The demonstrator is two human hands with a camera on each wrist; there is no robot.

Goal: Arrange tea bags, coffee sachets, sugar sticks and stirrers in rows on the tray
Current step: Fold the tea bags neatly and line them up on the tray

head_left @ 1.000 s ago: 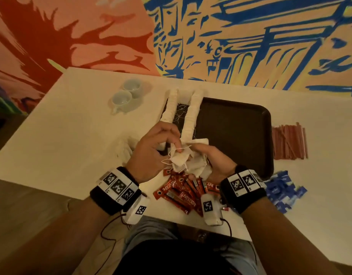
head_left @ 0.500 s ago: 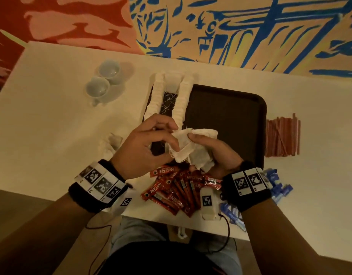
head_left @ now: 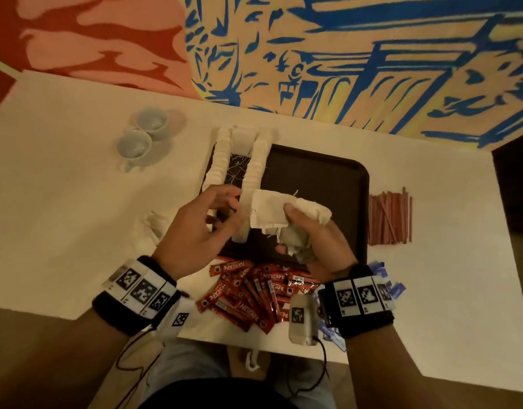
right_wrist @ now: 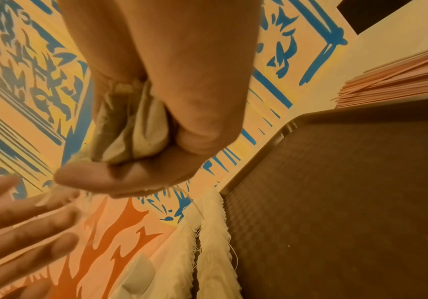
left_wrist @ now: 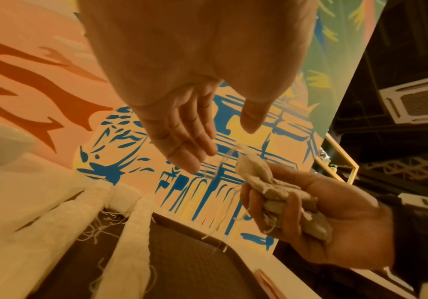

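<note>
Two smooth round cups (head_left: 143,136) sit on the far left of the pale bench (head_left: 62,202). A few soft white tea bags (head_left: 154,225) lie loose nearer, partly hidden behind the left hand (head_left: 195,231). Its fingers (left_wrist: 182,145) are straight and spread apart, holding nothing.

The dark tray (head_left: 319,184) has a bumpy floor and rounded corners. Two long rows of tea bags (head_left: 255,169) with thin strings lie on its left side.

The right hand (head_left: 316,240) is above the near part of the tray, its fingers curled tight round a crumpled bunch of tea bags (head_left: 283,214).

Shiny red coffee sachets (head_left: 254,290) lie in a messy pile on the near bench. The blue sachets (head_left: 393,284) are mostly hidden by the right wrist. Thin red stirrers (head_left: 390,219) lie side by side right of the tray.
</note>
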